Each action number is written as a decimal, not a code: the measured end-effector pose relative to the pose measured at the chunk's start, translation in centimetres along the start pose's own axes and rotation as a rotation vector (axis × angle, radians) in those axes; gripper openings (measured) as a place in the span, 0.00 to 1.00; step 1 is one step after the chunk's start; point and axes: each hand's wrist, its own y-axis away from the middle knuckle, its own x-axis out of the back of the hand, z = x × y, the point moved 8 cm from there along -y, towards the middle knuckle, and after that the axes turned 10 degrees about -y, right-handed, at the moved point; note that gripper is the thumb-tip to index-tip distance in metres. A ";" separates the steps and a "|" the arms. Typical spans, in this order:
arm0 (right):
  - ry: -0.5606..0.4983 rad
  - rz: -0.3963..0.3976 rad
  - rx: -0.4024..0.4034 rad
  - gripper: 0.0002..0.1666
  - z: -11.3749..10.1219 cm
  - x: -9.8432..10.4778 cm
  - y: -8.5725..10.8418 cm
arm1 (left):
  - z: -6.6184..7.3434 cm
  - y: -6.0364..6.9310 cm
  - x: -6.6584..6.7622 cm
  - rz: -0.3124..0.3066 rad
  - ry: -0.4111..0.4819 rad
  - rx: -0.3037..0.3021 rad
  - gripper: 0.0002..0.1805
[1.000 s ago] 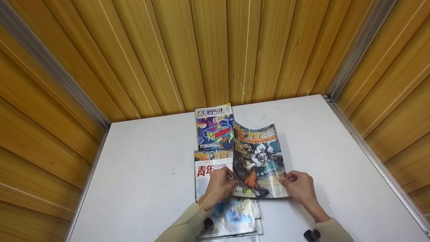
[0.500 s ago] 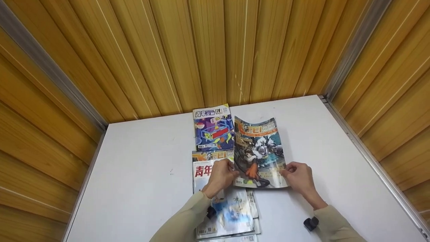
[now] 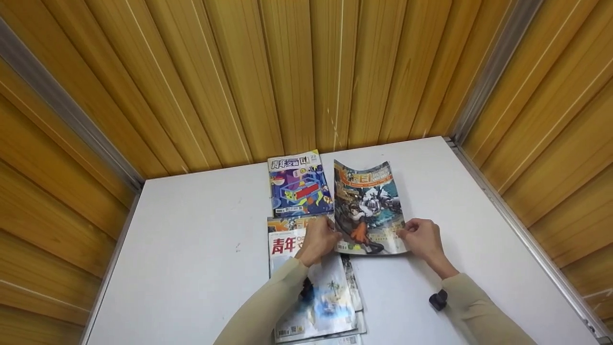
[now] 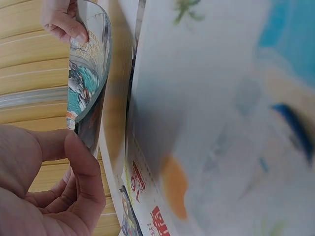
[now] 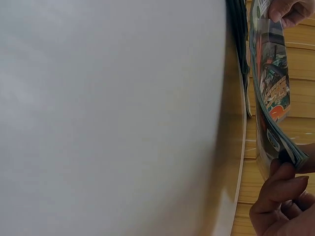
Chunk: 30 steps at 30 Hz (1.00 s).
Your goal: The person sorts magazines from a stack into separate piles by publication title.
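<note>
A glossy magazine [image 3: 371, 211] with an orange title band is held by both hands, its cover bowed between them. The left hand [image 3: 318, 239] pinches its lower left edge, and the right hand [image 3: 425, 239] pinches the lower right edge. In the left wrist view the left hand [image 4: 54, 182] has thumb and finger on the magazine's edge [image 4: 88, 88]. The right wrist view shows the right hand [image 5: 285, 201] gripping a corner, with the magazine [image 5: 273, 73] raised off the table. Beneath the left forearm lies a white magazine [image 3: 330, 287] with a beach picture.
A purple-blue magazine [image 3: 299, 187] lies at the back of the white table [image 3: 191, 258], close to the wood-look back wall [image 3: 239, 86]. Below it, several overlapping magazines run in a column toward the front edge. Panelled walls stand on both sides.
Both hands have carried the bowed magazine farther back over the table, toward the back wall. The head view has shifted slightly; the grips look the same.
</note>
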 end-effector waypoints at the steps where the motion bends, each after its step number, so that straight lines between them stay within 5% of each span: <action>1: 0.004 0.002 -0.001 0.07 0.0 0.1 -0.2 | 0.1 -0.2 -0.1 0.002 0.010 0.007 0.11; 5: 0.034 0.003 0.005 0.08 0.2 0.5 -1.2 | 1.5 -0.3 0.5 0.045 0.041 -0.019 0.18; 8: 0.052 0.008 0.021 0.08 0.2 0.7 -1.9 | 3.8 0.5 2.3 0.063 0.060 -0.046 0.25; 13: 0.047 0.012 0.043 0.07 0.1 0.8 -3.2 | 6.3 1.3 4.3 0.007 0.070 0.010 0.30; 23: 0.053 0.000 0.044 0.06 0.3 1.1 -5.6 | 6.0 -1.0 3.0 -0.058 0.059 0.103 0.29; 30: 0.065 0.013 0.052 0.06 0.0 1.5 -7.1 | 2.5 -5.0 -1.2 -0.004 0.024 0.103 0.28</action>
